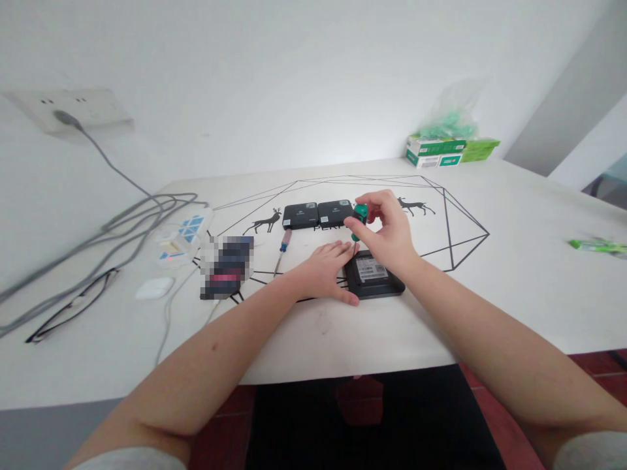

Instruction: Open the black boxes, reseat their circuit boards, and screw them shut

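Observation:
My right hand pinches the green and black handle of a screwdriver. Its shaft points down at the far left corner of a flat black box, whose upper face carries a white printed label. Along the left side of that box lies my left hand, gripping it with the thumb at the near edge and the fingers at the far edge. Exactly where the screwdriver tip meets the box is hard to make out. Beyond my hands, two similar black boxes sit side by side.
Left of my hands lie a second screwdriver, a blurred-out phone, a white case, glasses and a power strip with grey cables. Green and white cartons stand at the back right. A green packet lies far right.

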Demonstrator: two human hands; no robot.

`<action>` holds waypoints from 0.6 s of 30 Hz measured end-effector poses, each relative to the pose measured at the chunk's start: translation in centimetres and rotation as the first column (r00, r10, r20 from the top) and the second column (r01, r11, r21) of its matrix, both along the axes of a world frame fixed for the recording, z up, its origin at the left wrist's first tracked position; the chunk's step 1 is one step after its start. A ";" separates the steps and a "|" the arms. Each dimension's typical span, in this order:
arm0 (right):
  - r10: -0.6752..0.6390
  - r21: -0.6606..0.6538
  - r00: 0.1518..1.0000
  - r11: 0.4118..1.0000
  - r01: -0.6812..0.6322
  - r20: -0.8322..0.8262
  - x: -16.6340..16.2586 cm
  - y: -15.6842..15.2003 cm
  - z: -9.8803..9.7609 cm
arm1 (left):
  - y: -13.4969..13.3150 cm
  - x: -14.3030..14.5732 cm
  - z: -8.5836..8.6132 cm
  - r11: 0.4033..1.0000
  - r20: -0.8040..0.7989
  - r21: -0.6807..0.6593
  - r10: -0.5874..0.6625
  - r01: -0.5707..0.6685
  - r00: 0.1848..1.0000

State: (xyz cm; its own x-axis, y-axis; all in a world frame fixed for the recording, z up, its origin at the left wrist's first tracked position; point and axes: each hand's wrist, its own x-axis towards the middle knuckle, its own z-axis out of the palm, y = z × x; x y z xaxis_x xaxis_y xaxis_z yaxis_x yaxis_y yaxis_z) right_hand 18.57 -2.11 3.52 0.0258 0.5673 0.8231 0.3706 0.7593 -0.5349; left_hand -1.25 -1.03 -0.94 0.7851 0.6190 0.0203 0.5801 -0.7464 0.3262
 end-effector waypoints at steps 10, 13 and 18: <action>0.014 0.018 1.000 1.000 -0.014 0.018 0.3 0.0 0.1 | -0.3 0.1 0.1 1.000 -0.011 -0.010 0.011 -0.011 1.000; -0.030 0.023 0.999 0.999 0.030 0.026 0.3 0.2 0.2 | -0.2 0.1 0.0 1.000 -0.013 -0.005 0.005 -0.005 1.000; 0.028 -0.033 0.999 0.999 -0.028 -0.021 0.3 0.2 -0.4 | -0.2 0.1 -0.1 1.000 -0.012 -0.009 0.014 -0.014 1.000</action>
State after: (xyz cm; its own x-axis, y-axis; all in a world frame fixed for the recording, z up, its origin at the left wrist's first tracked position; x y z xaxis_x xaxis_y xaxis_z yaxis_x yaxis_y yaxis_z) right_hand 18.84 -1.90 3.13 0.0264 0.5950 0.8033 0.3381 0.7509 -0.5673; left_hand -1.16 -1.21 -1.01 0.7765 0.6301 0.0051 0.5946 -0.7353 0.3253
